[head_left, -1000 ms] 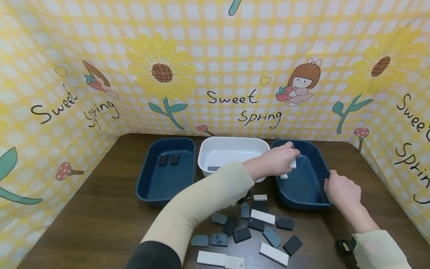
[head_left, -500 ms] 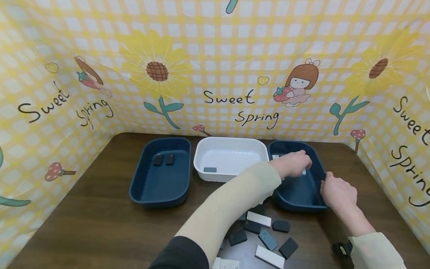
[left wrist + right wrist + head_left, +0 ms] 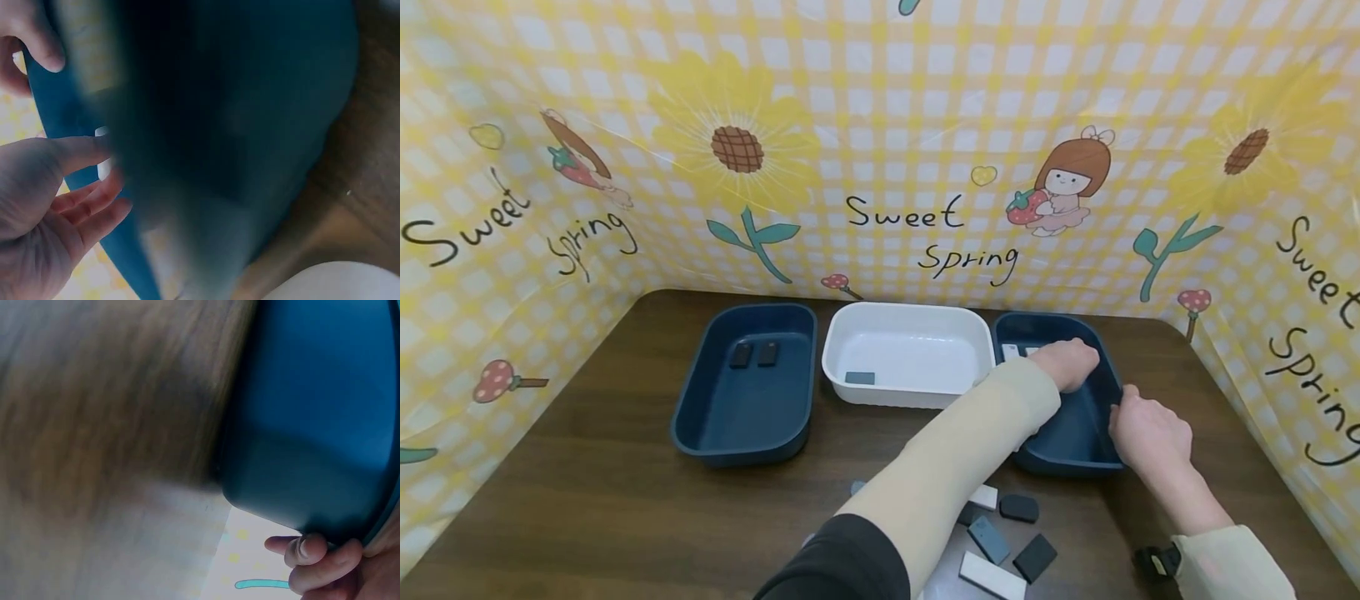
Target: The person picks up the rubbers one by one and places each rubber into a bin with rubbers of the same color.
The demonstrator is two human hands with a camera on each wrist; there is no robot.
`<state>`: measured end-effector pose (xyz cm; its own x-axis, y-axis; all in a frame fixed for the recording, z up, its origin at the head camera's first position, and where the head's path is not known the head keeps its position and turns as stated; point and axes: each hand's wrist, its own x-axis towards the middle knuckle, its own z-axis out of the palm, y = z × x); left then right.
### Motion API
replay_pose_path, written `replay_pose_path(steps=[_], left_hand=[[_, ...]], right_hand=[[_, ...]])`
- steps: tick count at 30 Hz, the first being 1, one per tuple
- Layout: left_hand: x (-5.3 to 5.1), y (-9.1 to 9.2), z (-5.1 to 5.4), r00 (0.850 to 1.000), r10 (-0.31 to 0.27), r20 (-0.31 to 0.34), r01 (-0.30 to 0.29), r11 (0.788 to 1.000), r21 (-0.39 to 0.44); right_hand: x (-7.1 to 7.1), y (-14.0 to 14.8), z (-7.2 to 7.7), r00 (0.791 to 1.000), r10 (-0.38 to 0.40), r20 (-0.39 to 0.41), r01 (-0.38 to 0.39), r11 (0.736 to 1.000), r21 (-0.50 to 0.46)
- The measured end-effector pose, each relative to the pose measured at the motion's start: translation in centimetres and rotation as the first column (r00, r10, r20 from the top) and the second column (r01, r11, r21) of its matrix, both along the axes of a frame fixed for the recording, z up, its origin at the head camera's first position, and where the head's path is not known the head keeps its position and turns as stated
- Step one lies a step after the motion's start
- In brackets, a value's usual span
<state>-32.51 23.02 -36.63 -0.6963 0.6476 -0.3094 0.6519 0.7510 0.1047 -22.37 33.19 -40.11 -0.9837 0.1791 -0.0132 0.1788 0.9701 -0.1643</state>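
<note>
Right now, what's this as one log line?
left hand: pinches white rectangular block in rightmost dark-blue plastic tray; right hand: grips that tray's rim; white plastic tub: one blue-grey rectangular block visible

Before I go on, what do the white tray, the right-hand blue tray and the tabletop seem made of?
White tray: probably plastic, glossy, by its sheen and rounded rim. Right-hand blue tray: likely plastic too, smooth, with rounded, seamless-looking corners. Tabletop: wood or wood-look laminate, brown with streaky grain.

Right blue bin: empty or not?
Not empty: a white block lies inside the right blue bin, near its far left corner; the left hand hides part of the floor.
</note>
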Motion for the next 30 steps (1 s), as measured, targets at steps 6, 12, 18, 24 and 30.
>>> replay_pose_path(steps=[6, 12, 18, 24, 30], left_hand=[[-0.8, 0.6, 0.9, 1.000, -0.004, 0.012, 0.004, 1.000, -0.014], [-1.2, 1.9, 0.9, 1.000, -0.004, -0.010, 0.003, 0.997, -0.074], [-1.1, 3.2, -1.0, 1.000, 0.004, -0.016, -0.005, 0.998, -0.067], [-1.8, 3.4, -3.0, 0.998, 0.052, -0.020, -0.053, 0.997, -0.050], [-3.6, 4.1, -3.9, 0.995, 0.093, -0.034, -0.093, 0.996, -0.011]], right_hand=[[-0.2, 0.2, 0.4, 1.000, -0.008, -0.003, 0.008, 1.000, 0.009], [0.0, 0.3, 0.1, 1.000, 0.006, -0.018, -0.006, 1.000, 0.011], [0.4, 0.2, -0.6, 1.000, 0.003, -0.021, -0.003, 1.000, 0.006], [0.4, -0.1, -0.7, 1.000, -0.002, -0.023, 0.002, 1.000, 0.001], [0.0, 0.0, -0.3, 0.999, -0.011, -0.038, 0.012, 1.000, 0.012]])
